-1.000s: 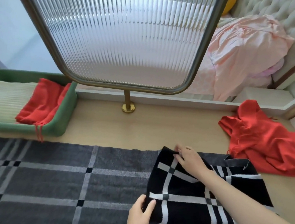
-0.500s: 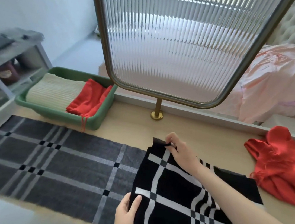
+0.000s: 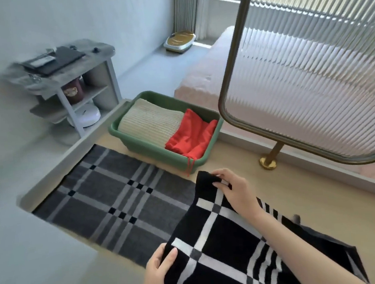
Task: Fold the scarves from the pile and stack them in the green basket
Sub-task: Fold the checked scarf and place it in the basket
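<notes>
In the head view, on the pale table (image 3: 292,190), the plaid scarf (image 3: 216,243) lies with its long axis running from lower right to upper left. Its black end is turned over the grey part, which stretches away leftward. The right hand (image 3: 234,192) pinches the far corner of the black edge and the left hand (image 3: 159,273) pinches the near corner. The green basket (image 3: 155,151) sits just beyond the scarf, nearer the right hand. The next fold probably carries this edge further left.
</notes>
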Available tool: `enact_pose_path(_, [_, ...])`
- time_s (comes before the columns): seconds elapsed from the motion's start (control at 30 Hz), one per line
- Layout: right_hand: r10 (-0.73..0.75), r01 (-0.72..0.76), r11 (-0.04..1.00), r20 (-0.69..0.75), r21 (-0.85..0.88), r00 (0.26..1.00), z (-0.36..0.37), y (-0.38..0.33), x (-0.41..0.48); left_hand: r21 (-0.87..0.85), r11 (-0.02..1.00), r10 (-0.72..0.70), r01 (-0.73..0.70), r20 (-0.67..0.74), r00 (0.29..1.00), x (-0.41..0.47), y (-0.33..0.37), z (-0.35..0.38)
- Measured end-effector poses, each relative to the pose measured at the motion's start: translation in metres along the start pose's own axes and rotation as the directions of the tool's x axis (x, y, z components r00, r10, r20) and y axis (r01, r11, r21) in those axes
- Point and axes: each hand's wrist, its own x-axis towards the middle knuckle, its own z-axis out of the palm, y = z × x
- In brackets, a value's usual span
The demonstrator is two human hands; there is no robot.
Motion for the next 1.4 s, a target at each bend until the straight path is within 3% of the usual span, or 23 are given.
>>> enact_pose_path(0.27, [-0.139, 0.138, 0.989, -0.002, -0.044, 0.990, 0.095, -0.086, 0.078, -0.148, 0.988, 0.022, -0.038, -0.108, 0.994, 0.030, 0.067, -0.090])
enact_pose_path(0.7, [-0.095, 0.118, 0.977, 0.134, -0.178, 0.986, 0.226, -0.168, 0.186, -0.003, 0.986, 0.151, -0.167, -0.420, 0.895, 0.087, 0.123, -0.222])
enact_pose_path(1.0, [0.058, 0.006, 0.964, 0.231, -0.267, 0.971, 0.292, -0.160, 0.233, 0.104, 0.993, 0.018, 0.048, -0.552, 0.833, 0.131, 0.117, -0.277])
enact_pose_path(1.17, [0.069, 0.020, 0.959, 0.301, -0.283, 0.951, 0.314, -0.140, 0.237, -0.048, 0.992, -0.123, 0.116, -0.564, 0.817, 0.126, 0.080, -0.286])
enact_pose_path(1.27, [0.074, -0.006, 0.972, 0.281, -0.236, 0.957, 0.319, -0.134, 0.242, -0.030, 0.995, -0.094, 0.096, -0.628, 0.772, 0.129, 0.072, -0.285])
enact_pose_path(1.4, [0.088, -0.032, 0.987, 0.356, -0.160, 0.930, 0.323, -0.129, 0.244, 0.243, 0.959, 0.066, 0.147, -0.694, 0.717, 0.135, 0.078, -0.277])
